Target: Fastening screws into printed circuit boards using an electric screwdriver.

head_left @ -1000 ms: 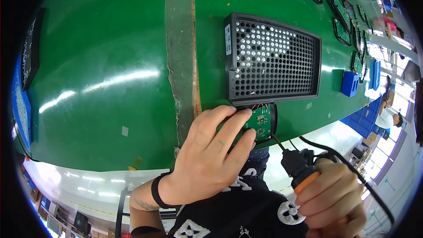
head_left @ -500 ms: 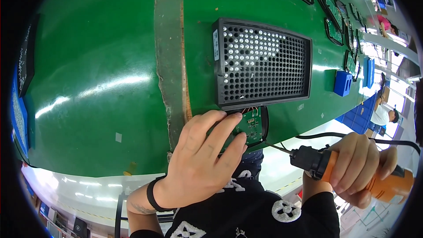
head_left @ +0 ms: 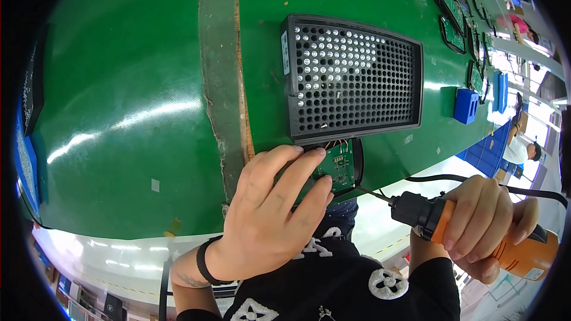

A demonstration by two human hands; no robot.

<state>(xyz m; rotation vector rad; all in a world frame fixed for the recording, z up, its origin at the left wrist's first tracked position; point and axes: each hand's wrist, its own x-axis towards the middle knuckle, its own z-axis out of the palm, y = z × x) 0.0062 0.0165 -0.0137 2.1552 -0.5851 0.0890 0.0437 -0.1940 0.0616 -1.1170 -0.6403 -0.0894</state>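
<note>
A green circuit board (head_left: pixel 340 169) in a black frame lies at the near edge of the table, with thin wires at its far side. My left hand (head_left: pixel 270 205) grips it from the left, fingertips pressing on its surface and far edge; the thumb is hidden. My right hand (head_left: pixel 485 223) is wrapped round an orange and black electric screwdriver (head_left: pixel 443 217), held nearly level, pointing left. Its thin bit reaches the board's near right corner, where I cannot make out a screw. Just beyond the board stands a black tray (head_left: pixel 286 104) of round holes, partly filled with small silvery screws.
Several framed circuit boards (head_left: pixel 452 35) lie at the far right, near a blue block (head_left: pixel 466 106). A black cable (head_left: pixel 440 177) runs behind the screwdriver. At the far left are a dark tray (head_left: pixel 37 83) and a blue bin (head_left: pixel 27 157). Other people are in the background at right.
The view has shifted slightly, so the tray and table seam appear a little further left. Both hands keep their holds, and the bit stays at the board's corner.
</note>
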